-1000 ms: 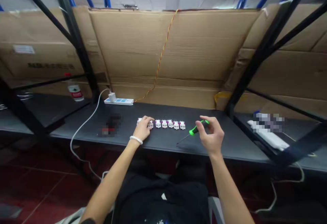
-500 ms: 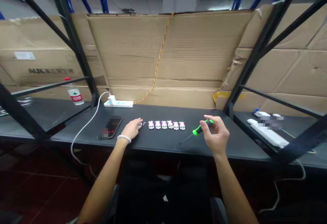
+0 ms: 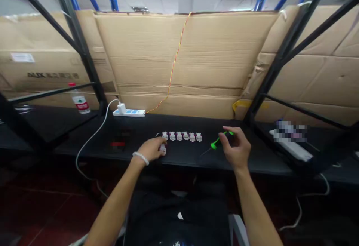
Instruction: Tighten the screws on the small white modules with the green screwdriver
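Between the fingertips of my left hand (image 3: 151,148) is a small white part with purple edges (image 3: 163,148), held low over the black table near its front edge. Just beyond it, a row of several similar small white-and-purple parts (image 3: 179,136) runs to the right. A tiny metal piece (image 3: 157,135) lies at the left end of that row. My right hand (image 3: 237,147) grips a green-and-black screwdriver (image 3: 214,145) by its handle, the thin shaft pointing down and left toward the tabletop.
A white power strip (image 3: 129,113) with a plugged-in charger and cable (image 3: 92,141) sits at the back left. The dark table (image 3: 185,156) is framed by black metal posts (image 3: 269,77). A water bottle (image 3: 81,101) stands left; another white strip (image 3: 293,147) lies right.
My left hand has moved right and toward the table's front edge with the small white part, away from the row's left end. My right hand with the screwdriver has hardly moved.
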A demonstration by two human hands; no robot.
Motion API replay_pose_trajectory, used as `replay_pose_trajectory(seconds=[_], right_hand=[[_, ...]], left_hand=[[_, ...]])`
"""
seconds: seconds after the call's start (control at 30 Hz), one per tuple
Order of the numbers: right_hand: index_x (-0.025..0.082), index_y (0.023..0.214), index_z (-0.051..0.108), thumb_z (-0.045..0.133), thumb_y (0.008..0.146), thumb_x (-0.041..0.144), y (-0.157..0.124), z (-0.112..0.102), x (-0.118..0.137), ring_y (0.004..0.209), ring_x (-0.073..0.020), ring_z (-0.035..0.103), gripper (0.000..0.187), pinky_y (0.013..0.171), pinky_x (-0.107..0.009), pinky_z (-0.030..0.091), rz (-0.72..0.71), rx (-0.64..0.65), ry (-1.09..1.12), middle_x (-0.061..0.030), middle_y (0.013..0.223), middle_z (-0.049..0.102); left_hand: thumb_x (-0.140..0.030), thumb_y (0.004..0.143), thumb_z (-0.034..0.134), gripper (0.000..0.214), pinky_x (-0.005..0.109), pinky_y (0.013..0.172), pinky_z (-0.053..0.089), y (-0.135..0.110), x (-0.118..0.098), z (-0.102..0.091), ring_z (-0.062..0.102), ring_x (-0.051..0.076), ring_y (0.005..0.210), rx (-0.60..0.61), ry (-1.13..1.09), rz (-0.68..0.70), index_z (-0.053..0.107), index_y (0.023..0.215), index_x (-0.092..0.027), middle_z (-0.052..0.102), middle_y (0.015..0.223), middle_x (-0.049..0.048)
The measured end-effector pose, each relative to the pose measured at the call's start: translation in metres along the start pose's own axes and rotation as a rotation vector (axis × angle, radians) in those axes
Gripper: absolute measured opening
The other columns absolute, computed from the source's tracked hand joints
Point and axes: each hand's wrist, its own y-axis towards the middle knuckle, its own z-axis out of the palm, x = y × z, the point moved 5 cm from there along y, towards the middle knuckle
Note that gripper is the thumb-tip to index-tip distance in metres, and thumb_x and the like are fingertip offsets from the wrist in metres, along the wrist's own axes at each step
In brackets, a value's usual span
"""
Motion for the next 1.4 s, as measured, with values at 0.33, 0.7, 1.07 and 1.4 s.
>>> replay_pose_trajectory(seconds=[0.33, 0.7, 1.07, 1.4], right_hand=[[0.023, 0.108, 0.073, 0.075, 0.093, 0.035, -0.001, 0.003, 0.0, 0.081, -0.0191, 0.064, 0.02, 0.071, -0.034, 0.053, -0.056, 0.063, -0.018, -0.0035, 0.093, 0.066], [0.023, 0.108, 0.074, 0.076, 0.092, 0.032, 0.002, 0.0, -0.001, 0.081, -0.0185, 0.064, 0.019, 0.07, -0.033, 0.052, -0.084, 0.035, -0.013, -0.0026, 0.092, 0.066], [0.023, 0.108, 0.074, 0.076, 0.092, 0.035, -0.001, -0.01, -0.008, 0.082, -0.0192, 0.065, 0.019, 0.072, -0.034, 0.053, -0.064, 0.038, -0.025, -0.0029, 0.092, 0.066], [0.024, 0.108, 0.074, 0.077, 0.091, 0.031, -0.003, -0.016, -0.008, 0.081, -0.0181, 0.064, 0.019, 0.072, -0.033, 0.053, -0.072, 0.034, -0.013, -0.0021, 0.092, 0.066]], left_hand=[[-0.031, 0.091, 0.073, 0.029, 0.038, 0.103, 0.054, 0.012, -0.055, 0.027, 0.069, 0.027, 0.114, -0.131, -0.194, 0.314, 0.071, 0.119, -0.024, 0.072, 0.125, 0.009], [-0.028, 0.091, 0.069, 0.02, 0.034, 0.094, 0.057, 0.062, 0.065, -0.009, 0.075, 0.027, 0.103, -0.247, 0.019, -0.31, 0.079, 0.107, -0.02, 0.08, 0.107, 0.0104], [-0.022, 0.088, 0.069, 0.018, 0.044, 0.097, 0.058, 0.087, 0.066, 0.008, 0.076, 0.036, 0.108, -0.175, 0.09, -0.39, 0.081, 0.1, -0.016, 0.078, 0.11, 0.0231], [-0.008, 0.084, 0.062, 0.024, 0.038, 0.099, 0.057, 0.089, 0.064, 0.011, 0.076, 0.03, 0.107, -0.198, 0.06, -0.287, 0.081, 0.094, -0.019, 0.081, 0.105, 0.0157]])
